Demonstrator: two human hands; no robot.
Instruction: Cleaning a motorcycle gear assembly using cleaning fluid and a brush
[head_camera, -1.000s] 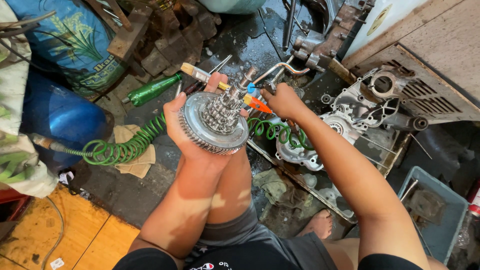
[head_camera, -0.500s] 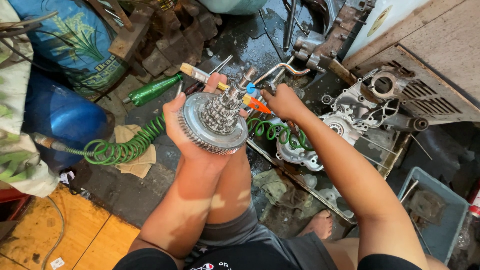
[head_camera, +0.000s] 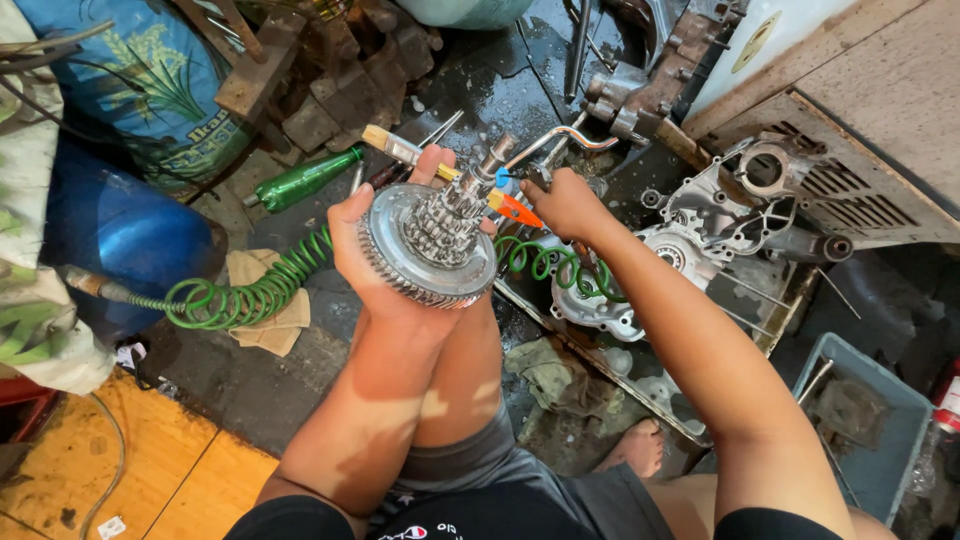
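Even, fairly bright daylight from above, slightly cool in tone. The wet floor (head_camera: 500, 95) at upper centre gives pale glare patches, and the toothed metal gear assembly (head_camera: 430, 250) in the left hand (head_camera: 365, 255) shows small bright highlights along its rim. Soft mottled shadows fall across the left forearm and the knee below it; deeper shadow lies beside the blue drum (head_camera: 120, 235) and at the lower right. Focus is sharp across the centre, with no motion blur on the right hand (head_camera: 565, 205). Wide-angle distortion bends lines towards the edges, where detail softens slightly.
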